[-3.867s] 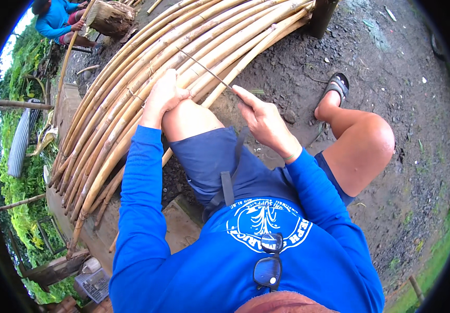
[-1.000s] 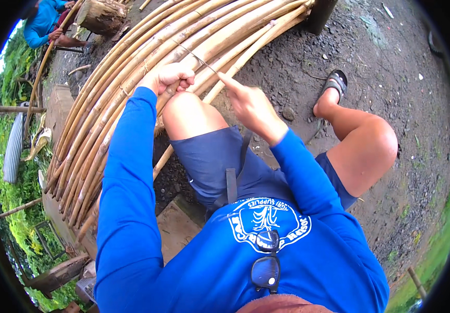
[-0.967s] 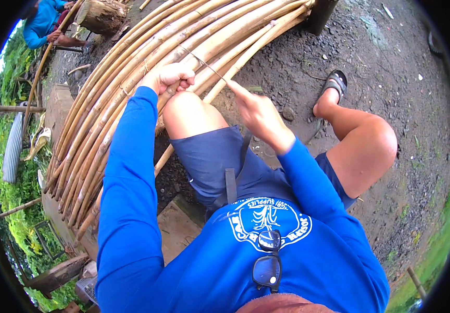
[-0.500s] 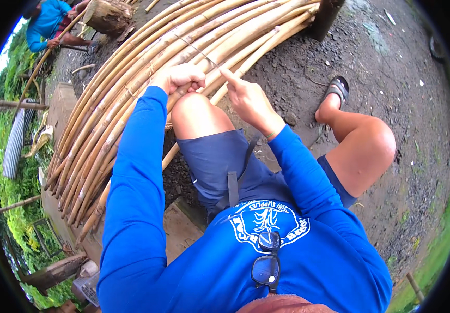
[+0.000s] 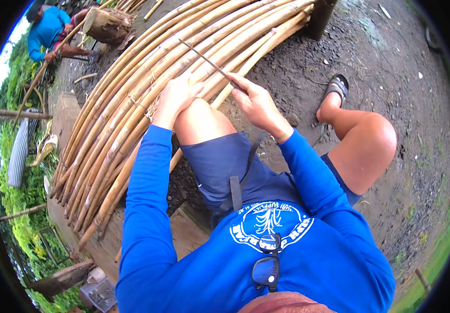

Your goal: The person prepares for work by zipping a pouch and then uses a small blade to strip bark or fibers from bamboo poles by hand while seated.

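Bent bamboo poles (image 5: 220, 49) lie side by side in a curved stack in front of me and to my left. My left hand (image 5: 179, 97) is closed at one pole beside my bent knee, its fingertips partly hidden. In my right hand (image 5: 259, 106), closed around the handle, is a knife (image 5: 207, 60) with a long, thin, dark blade. That blade slants up and left above the poles, apart from my left hand. Pale shavings or fibres cling to the poles left of my left hand.
At the far left a person in a blue shirt (image 5: 47, 31) holds a long pole near a cut log (image 5: 107, 26). A dark post (image 5: 320, 21) stands at the stack's far end. Corrugated sheet (image 5: 20, 151) and greenery are on the left; dark gravelly ground lies right.
My left hand has shifted down and slightly left, and its fist has turned knuckles-up. My right hand has moved a little right and down, and more of the knife's blade shows.
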Demonstrator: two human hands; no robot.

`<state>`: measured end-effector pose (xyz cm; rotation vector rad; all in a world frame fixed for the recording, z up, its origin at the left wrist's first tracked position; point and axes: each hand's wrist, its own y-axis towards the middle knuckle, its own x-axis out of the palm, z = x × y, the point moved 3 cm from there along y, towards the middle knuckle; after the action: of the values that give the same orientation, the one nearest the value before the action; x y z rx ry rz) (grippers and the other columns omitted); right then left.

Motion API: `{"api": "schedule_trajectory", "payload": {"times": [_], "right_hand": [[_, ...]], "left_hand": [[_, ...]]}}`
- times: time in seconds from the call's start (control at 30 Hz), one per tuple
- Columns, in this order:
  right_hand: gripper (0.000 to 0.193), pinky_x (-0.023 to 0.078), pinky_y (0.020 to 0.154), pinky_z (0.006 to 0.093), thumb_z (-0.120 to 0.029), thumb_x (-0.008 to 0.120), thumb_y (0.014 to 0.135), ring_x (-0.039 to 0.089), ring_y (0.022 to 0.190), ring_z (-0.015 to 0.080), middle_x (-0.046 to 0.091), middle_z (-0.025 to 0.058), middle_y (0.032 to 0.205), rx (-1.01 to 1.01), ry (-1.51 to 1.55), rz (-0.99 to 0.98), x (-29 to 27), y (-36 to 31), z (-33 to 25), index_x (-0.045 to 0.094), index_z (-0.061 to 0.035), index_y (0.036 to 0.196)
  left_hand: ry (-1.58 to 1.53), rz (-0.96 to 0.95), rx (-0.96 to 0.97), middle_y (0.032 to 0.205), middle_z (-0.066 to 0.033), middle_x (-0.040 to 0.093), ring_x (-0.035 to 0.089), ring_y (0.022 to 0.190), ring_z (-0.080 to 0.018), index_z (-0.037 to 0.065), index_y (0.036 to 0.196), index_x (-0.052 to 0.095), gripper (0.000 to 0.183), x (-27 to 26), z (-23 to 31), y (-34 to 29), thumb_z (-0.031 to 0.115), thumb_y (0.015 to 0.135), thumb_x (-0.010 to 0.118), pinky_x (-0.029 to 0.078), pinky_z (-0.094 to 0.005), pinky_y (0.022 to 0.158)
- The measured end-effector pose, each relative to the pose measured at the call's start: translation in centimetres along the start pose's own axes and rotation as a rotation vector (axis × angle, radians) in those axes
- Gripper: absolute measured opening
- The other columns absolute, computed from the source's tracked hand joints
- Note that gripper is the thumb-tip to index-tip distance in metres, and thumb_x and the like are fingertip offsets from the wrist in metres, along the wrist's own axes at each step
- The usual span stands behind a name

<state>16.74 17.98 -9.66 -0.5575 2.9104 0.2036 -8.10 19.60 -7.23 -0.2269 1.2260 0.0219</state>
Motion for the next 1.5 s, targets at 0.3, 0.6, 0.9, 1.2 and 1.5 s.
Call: {"api": "schedule_trajectory", "payload": {"times": [0.3,0.6,0.9,1.2,1.5], "right_hand": [[0.044,0.057,0.098,0.042,-0.01,0.059,0.106,0.075,0.115,0.0398,0.073,0.0309,0.121,0.041,-0.082,-0.036,-1.2,-3.4,-2.2,0.061,-0.0051,0.15],[0.048,0.059,0.085,0.0452,-0.008,0.056,0.105,0.076,0.095,0.0448,0.072,0.0309,0.103,0.047,-0.185,-0.098,-1.8,-6.8,-3.3,0.058,-0.0072,0.153],[0.052,0.058,0.071,0.0507,-0.005,0.056,0.101,0.071,0.075,0.0476,0.068,0.0307,0.085,-0.166,-0.274,0.008,1.3,-0.1,0.2,0.057,-0.0087,0.154],[0.057,0.054,0.068,0.0536,-0.004,0.056,0.097,0.069,0.071,0.0456,0.067,0.0291,0.081,-0.104,-0.246,-0.025,-0.8,-3.6,-1.1,0.058,-0.0104,0.153],[0.051,0.057,0.075,0.0552,-0.005,0.057,0.098,0.071,0.082,0.0497,0.07,0.0324,0.09,-0.188,-0.26,0.037,0.0,-0.2,-2.5,0.06,-0.0067,0.149]], "left_hand": [[0.157,0.038,0.349,0.126,-0.0233,0.072,0.066,0.123,-0.0414,0.008,0.129,0.071,0.047,0.4,0.1,1.5,0.038,0.093,0.071,0.053,-0.0519,0.104],[0.216,-0.11,0.236,0.117,-0.0266,0.074,0.069,0.115,-0.0439,0.005,0.123,0.071,0.044,0.1,0.5,1.4,0.033,0.089,0.072,0.054,-0.0525,0.1],[0.22,-0.185,0.234,0.109,-0.0296,0.074,0.069,0.11,-0.0478,0.002,0.112,0.067,0.036,0.3,1.8,2.4,0.028,0.088,0.074,0.053,-0.0552,0.097],[0.224,0.014,0.178,0.119,-0.0282,0.073,0.068,0.116,-0.0446,0.005,0.119,0.072,0.038,0.4,1.3,0.8,0.025,0.087,0.071,0.053,-0.0534,0.102],[0.234,0.019,0.241,0.12,-0.0263,0.074,0.069,0.119,-0.0419,0.006,0.123,0.073,0.038,1.1,2.2,1.4,0.021,0.089,0.065,0.054,-0.0524,0.103]]}}
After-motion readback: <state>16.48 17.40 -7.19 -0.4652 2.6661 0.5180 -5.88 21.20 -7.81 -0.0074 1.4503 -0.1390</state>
